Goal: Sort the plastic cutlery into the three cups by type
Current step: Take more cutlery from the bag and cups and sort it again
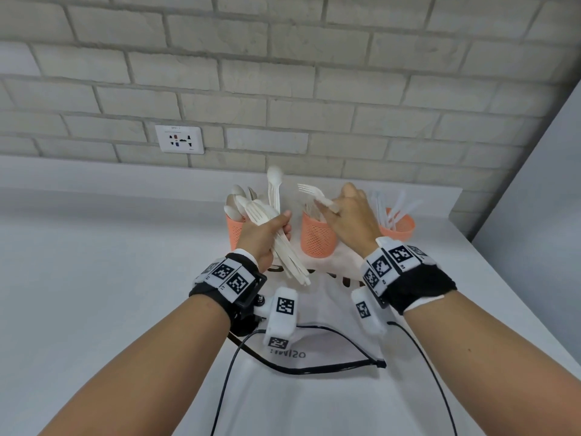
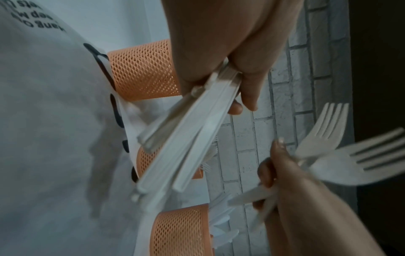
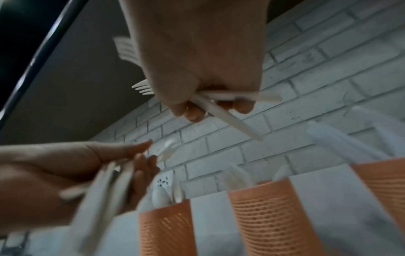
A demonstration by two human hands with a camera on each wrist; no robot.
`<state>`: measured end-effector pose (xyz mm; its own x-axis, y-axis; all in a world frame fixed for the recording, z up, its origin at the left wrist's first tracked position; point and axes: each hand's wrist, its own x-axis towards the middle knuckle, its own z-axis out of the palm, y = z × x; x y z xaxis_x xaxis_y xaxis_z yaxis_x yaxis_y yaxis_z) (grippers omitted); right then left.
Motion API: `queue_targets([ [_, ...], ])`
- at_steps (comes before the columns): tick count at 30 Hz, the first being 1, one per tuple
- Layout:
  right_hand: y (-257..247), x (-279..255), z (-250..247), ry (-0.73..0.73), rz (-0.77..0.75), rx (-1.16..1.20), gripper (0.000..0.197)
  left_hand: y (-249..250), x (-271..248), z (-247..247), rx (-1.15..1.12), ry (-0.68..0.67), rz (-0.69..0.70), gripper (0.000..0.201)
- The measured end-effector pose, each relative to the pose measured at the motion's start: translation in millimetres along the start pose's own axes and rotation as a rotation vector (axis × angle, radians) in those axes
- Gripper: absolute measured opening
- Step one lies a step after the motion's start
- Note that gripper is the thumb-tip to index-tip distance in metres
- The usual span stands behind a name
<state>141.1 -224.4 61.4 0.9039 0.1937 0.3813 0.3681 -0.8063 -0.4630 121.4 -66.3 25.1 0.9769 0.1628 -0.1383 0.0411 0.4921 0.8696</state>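
Brick wall (image 1: pixel 283 73), mesh cups (image 1: pixel 317 236)

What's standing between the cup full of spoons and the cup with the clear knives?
A third orange cup holding forks, seen in the head view, stands between the spoon cup and the knife cup.

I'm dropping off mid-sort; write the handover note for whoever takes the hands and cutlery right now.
Left hand: grips a mixed bundle of white plastic cutlery, forks and at least one spoon, handles pointing down.
Right hand: holds white plastic forks above the middle orange mesh cup.
Cups stand in a row on the white counter: the left orange mesh cup holds spoons, the middle one forks, the right orange mesh cup clear knife-like pieces.
Done: all three cups partly filled.
Left: drop the right hand's forks in the middle cup, then sort the left hand's bundle.
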Motion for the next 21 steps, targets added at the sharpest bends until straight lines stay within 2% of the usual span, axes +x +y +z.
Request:
queue_targets([
  [3, -16, -1, 8, -0.127, 0.068, 0.23, 0.033, -1, 2, -1, 0.01, 0.012, 0.03, 0.025],
  [6, -32, -9, 9, -0.311, -0.055, 0.328, 0.023, 1, 1, -1, 0.022, -0.024, 0.054, 0.01],
  [8, -38, -12, 11, -0.347, -0.139, 0.341, 0.01, 4, 1, -1, 0.027, -0.091, 0.053, 0.007],
  [9, -40, -14, 12, -0.368, -0.164, 0.331, 0.011, 4, 0, -1, 0.038, -0.107, 0.054, 0.009],
  [13, -40, -17, 17, -0.339, -0.169, 0.335, 0.024, 9, -4, 3, -0.03, -0.111, 0.058, 0.02],
  [16, -40, -17, 20, -0.305, -0.18, 0.35, 0.012, 13, -9, 6, -0.187, -0.13, -0.001, 0.009],
  [19, -35, -16, 23, -0.315, -0.171, 0.363, 0.02, 14, -9, 6, -0.269, -0.122, -0.024, 0.03],
  [21, -32, -15, 23, -0.339, -0.132, 0.395, 0.016, 16, -13, 6, -0.237, -0.179, -0.02, 0.017],
])
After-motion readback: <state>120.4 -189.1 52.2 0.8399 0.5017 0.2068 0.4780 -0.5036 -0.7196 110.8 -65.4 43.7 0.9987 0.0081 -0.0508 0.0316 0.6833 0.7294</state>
